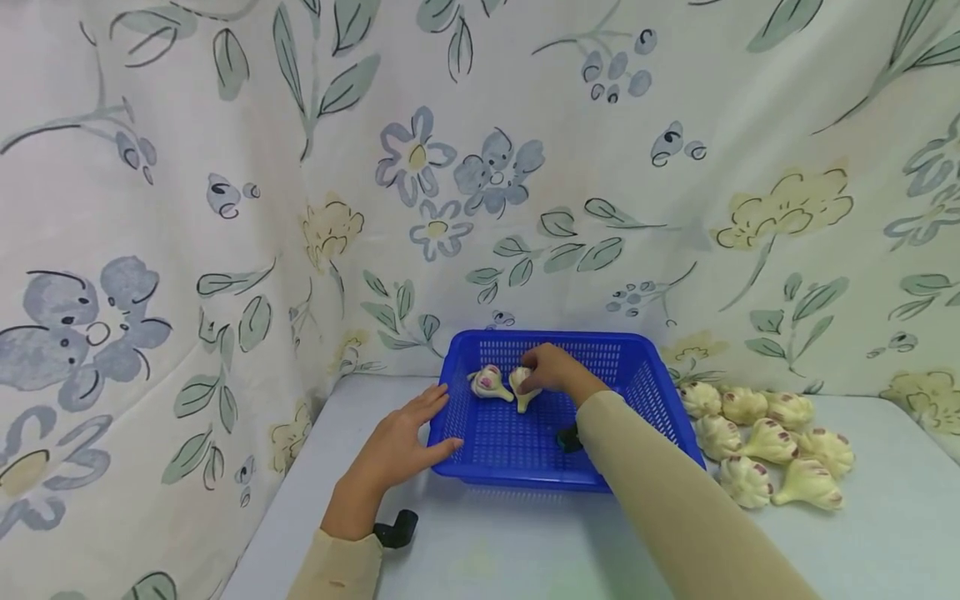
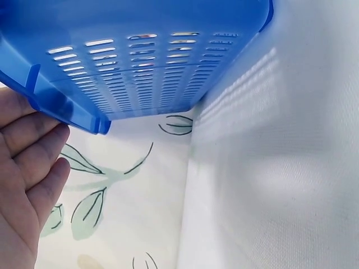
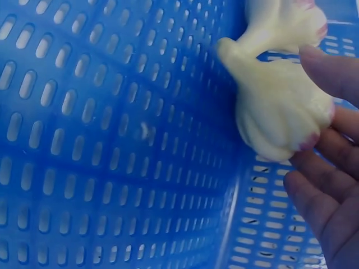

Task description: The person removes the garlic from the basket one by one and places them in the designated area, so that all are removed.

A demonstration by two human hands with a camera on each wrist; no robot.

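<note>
A blue plastic basket [image 1: 525, 477] stands on the table, with two garlic bulbs inside near its left end. My right hand [image 1: 555, 368] reaches into it and holds one garlic bulb [image 3: 280, 106] by its rounded end, thumb on one side and fingers on the other. Beside that bulb lies another garlic bulb [image 1: 491, 382], its stem towards the held one. At the basket's left side is my left hand [image 1: 401, 442], fingers extended along the rim. In the left wrist view its fingers [image 2: 42, 145] reach under the rim's outer edge.
Several more garlic bulbs [image 1: 772, 442] lie grouped on the white table [image 1: 510, 550], right of the basket. A floral curtain [image 1: 480, 167] hangs close behind the basket and along the left side. Dark wrist devices show at the left wrist [image 1: 397, 529] and right wrist [image 1: 570, 438].
</note>
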